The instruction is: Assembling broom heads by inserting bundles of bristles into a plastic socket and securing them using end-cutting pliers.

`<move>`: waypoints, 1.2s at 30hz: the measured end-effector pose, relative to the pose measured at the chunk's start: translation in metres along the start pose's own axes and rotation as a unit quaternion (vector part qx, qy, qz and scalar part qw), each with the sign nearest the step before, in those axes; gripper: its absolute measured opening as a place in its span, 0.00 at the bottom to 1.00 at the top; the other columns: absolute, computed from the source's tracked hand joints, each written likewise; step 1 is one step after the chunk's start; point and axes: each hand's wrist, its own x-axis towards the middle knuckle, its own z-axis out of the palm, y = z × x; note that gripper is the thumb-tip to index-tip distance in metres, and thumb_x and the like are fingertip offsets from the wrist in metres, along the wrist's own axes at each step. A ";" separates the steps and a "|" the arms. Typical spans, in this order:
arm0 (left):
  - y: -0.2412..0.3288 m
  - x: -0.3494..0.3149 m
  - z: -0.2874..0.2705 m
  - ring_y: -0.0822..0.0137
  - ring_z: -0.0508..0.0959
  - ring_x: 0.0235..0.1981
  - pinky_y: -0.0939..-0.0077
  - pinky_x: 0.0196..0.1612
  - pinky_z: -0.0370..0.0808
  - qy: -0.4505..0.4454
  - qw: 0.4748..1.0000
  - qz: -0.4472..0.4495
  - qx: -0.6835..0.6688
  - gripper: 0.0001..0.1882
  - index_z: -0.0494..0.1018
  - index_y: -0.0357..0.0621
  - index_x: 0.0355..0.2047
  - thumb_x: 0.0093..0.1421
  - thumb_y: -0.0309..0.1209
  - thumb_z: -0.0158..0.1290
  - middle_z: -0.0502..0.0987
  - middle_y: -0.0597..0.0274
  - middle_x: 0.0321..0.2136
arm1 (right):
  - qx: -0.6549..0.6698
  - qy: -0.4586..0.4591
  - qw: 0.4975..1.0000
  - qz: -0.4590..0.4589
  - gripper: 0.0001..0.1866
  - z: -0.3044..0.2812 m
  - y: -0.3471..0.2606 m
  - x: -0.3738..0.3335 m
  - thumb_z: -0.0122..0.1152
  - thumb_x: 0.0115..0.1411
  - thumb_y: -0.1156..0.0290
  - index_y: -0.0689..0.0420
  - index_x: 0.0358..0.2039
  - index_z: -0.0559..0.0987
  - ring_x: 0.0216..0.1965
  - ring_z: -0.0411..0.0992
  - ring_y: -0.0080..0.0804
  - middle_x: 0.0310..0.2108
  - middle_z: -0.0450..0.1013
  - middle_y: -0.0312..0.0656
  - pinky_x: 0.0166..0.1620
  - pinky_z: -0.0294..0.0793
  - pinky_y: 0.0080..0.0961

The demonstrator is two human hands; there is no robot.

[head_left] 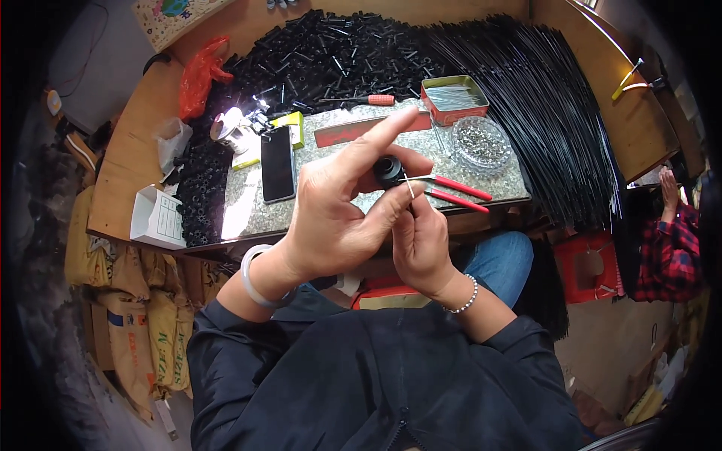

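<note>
My left hand [335,207] is raised over the table, its index finger stretched out, its thumb and other fingers closed around a small black cylindrical part [388,170] with a round opening. Just below and to its right, my right hand [423,252] pinches something mostly hidden between thumb and fingers. A thin pale strip or wire shows near the left thumb's tip. Red-handled pliers [460,194] lie on the speckled stone slab [308,214] behind my hands; the fingers partly cover their jaws.
Short black tubes [331,56] are heaped along the back, with long black rods [541,113] at the right. Around the slab are a phone [278,165], a tin of thin pins [455,101], a clear dish of small metal pieces [481,143], a screwdriver [380,100] and a white box [158,216].
</note>
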 end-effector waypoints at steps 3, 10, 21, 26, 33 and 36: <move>0.001 -0.003 0.000 0.66 0.74 0.44 0.74 0.49 0.70 -0.016 0.999 -0.020 0.030 0.31 0.50 0.31 0.60 0.57 0.16 0.46 0.73 0.51 0.39 | -0.054 0.024 0.997 -0.046 0.11 0.002 0.003 0.001 0.49 0.61 0.64 0.60 0.35 0.66 0.24 0.69 0.54 0.20 0.67 0.50 0.24 0.65 0.40; -0.017 -0.013 0.024 0.58 0.64 0.56 0.66 0.57 0.62 0.104 0.988 0.039 -0.107 0.30 0.45 0.32 0.61 0.60 0.22 0.43 0.56 0.43 0.58 | -0.038 -0.019 0.997 -0.067 0.08 0.000 0.022 0.001 0.50 0.60 0.68 0.60 0.33 0.67 0.22 0.70 0.52 0.20 0.69 0.50 0.23 0.68 0.38; -0.032 -0.024 0.021 0.86 0.60 0.11 0.87 0.16 0.58 0.071 0.988 -0.123 -0.053 0.17 0.74 0.33 0.39 0.65 0.34 0.41 0.64 0.74 0.08 | -0.080 -0.165 0.982 0.035 0.25 -0.045 0.008 0.003 0.61 0.51 0.67 0.62 0.48 0.69 0.45 0.67 0.48 0.43 0.69 0.51 0.49 0.64 0.36; -0.041 -0.023 0.033 0.71 0.75 0.30 0.77 0.33 0.71 0.127 0.989 -0.075 0.033 0.13 0.71 0.33 0.43 0.61 0.27 0.45 0.77 0.53 0.29 | -0.301 -0.031 0.930 -0.211 0.20 -0.042 -0.036 0.025 0.64 0.49 0.61 0.56 0.40 0.73 0.48 0.61 0.45 0.45 0.66 0.47 0.52 0.55 0.38; -0.056 -0.037 0.010 0.88 0.53 0.10 0.90 0.14 0.48 0.205 0.964 -0.163 -0.056 0.17 0.68 0.33 0.48 0.66 0.32 0.38 0.57 0.79 0.10 | -0.231 -0.047 0.963 -0.129 0.10 -0.061 0.026 0.009 0.62 0.49 0.70 0.57 0.30 0.72 0.37 0.64 0.42 0.34 0.68 0.43 0.43 0.62 0.35; -0.046 -0.038 0.012 0.88 0.54 0.12 0.90 0.15 0.50 0.183 0.966 -0.171 -0.056 0.16 0.69 0.33 0.47 0.65 0.31 0.40 0.60 0.79 0.12 | -0.446 -0.107 0.886 -0.071 0.11 -0.071 0.076 0.004 0.61 0.49 0.66 0.57 0.30 0.72 0.38 0.65 0.40 0.35 0.68 0.42 0.42 0.65 0.34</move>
